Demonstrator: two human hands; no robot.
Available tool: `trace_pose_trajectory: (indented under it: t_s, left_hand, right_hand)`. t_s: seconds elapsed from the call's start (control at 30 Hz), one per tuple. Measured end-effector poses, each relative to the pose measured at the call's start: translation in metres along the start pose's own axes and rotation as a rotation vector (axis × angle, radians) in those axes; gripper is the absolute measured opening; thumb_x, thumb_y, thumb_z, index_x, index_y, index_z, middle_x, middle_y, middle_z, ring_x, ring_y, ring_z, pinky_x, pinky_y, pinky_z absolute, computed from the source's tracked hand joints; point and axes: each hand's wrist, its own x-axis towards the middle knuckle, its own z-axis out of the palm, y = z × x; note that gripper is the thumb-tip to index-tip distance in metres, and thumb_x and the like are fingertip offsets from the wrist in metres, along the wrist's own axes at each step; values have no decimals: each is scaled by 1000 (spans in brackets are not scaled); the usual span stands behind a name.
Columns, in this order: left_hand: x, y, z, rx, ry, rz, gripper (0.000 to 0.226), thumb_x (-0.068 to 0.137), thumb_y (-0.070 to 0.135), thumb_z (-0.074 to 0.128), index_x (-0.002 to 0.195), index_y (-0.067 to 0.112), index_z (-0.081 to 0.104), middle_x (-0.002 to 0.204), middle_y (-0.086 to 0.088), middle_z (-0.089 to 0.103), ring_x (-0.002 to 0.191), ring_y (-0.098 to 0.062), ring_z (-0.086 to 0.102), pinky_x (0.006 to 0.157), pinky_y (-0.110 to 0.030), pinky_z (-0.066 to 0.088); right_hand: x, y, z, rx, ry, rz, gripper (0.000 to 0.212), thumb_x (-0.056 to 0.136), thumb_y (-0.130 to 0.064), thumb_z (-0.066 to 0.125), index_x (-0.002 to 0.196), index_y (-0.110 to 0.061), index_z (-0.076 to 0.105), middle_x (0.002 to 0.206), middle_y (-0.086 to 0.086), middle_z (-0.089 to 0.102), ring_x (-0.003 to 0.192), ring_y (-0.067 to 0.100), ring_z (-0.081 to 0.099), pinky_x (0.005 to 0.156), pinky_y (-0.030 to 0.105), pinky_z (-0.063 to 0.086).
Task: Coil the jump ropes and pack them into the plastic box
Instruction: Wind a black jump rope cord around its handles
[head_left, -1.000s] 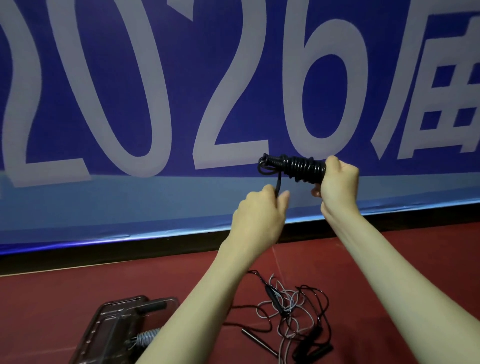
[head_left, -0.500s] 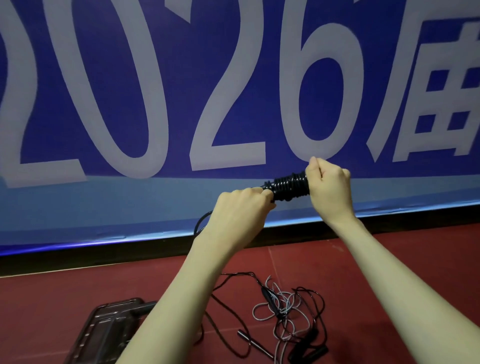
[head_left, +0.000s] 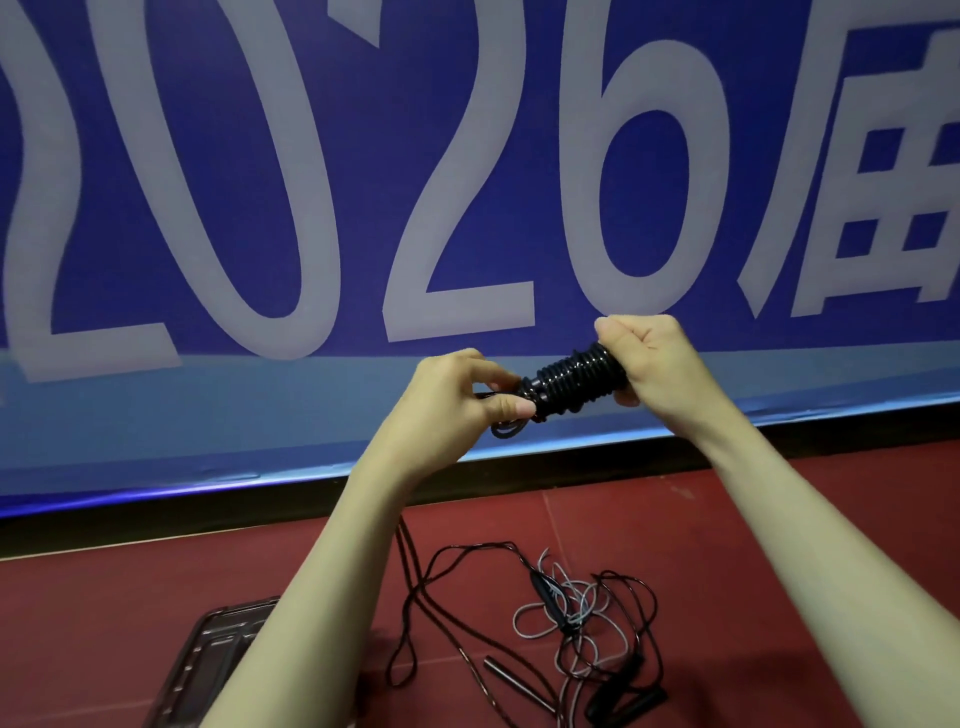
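A black jump rope (head_left: 574, 381) is wound in tight turns around its handles and held up in front of the banner. My right hand (head_left: 652, 358) grips the right end of the bundle. My left hand (head_left: 457, 400) pinches the rope at the bundle's left end, where a small loop hangs below my fingers. The rope's slack runs down behind my left forearm to the floor. A clear plastic box (head_left: 218, 660) lies on the floor at the lower left, partly hidden by my left arm.
Loose black and grey jump ropes (head_left: 571, 618) lie tangled on the red floor (head_left: 779, 519) between my arms, with black handles at the lower right. A blue banner (head_left: 467, 156) with large pale digits covers the wall ahead.
The coiled bundle has dropped lower and tilted. My left hand has come up to the bundle's left end and now pinches the rope there. More slack lies on the floor.
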Motion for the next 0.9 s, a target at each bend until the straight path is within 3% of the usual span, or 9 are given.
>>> trace_pose_trajectory:
  t_s: [0.17,0.3,0.43,0.53,0.63,0.73,0.9]
  left_hand:
    - [1,0,-6,-81,-49,-27,23,81,27,75,101,18,76,78,13,60,69,6,54,63,-8,38]
    - [1,2,-4,-162,-93,-67,18,82,26,74,100,23,77,76,11,58,72,-1,55,73,-19,40]
    - [0,-2,-4,-259,-144,-162,21,80,22,75,101,19,76,84,10,69,89,-5,64,86,-24,45]
    - [-3,-3,-5,-329,-184,-216,15,82,18,73,96,17,77,76,14,72,71,12,61,67,-8,41]
    - [-5,-5,-2,-361,-196,-211,6,84,13,70,86,14,76,63,14,69,56,10,57,53,-1,37]
    - [-8,-7,1,-386,-200,-210,12,88,11,67,81,5,75,59,10,66,50,5,52,50,-3,34]
    - [-9,-14,7,-481,-236,-215,20,87,16,68,68,11,70,59,5,59,49,-3,41,50,-14,31]
  right_hand:
    - [-2,4,3,68,-27,92,44,102,-16,43,59,-14,35,53,-4,33,47,9,35,42,23,32]
    - [-1,8,4,117,-30,178,38,101,-16,44,64,-11,40,56,1,34,50,13,37,44,25,31]
    - [-3,5,3,67,-68,149,42,101,-16,44,60,-13,36,55,0,34,50,13,36,43,24,32]
    - [-4,0,3,40,-124,110,45,102,-16,43,58,-15,33,55,1,33,48,12,33,43,23,29]
    - [-6,-1,4,32,-162,97,44,102,-16,43,60,-12,34,57,7,33,47,15,31,42,24,26]
    - [-7,1,5,43,-191,101,44,102,-17,44,61,-2,39,57,12,37,47,19,34,42,24,27]
    - [-8,2,5,92,-208,104,48,102,-18,45,63,10,38,60,16,41,52,25,34,44,26,28]
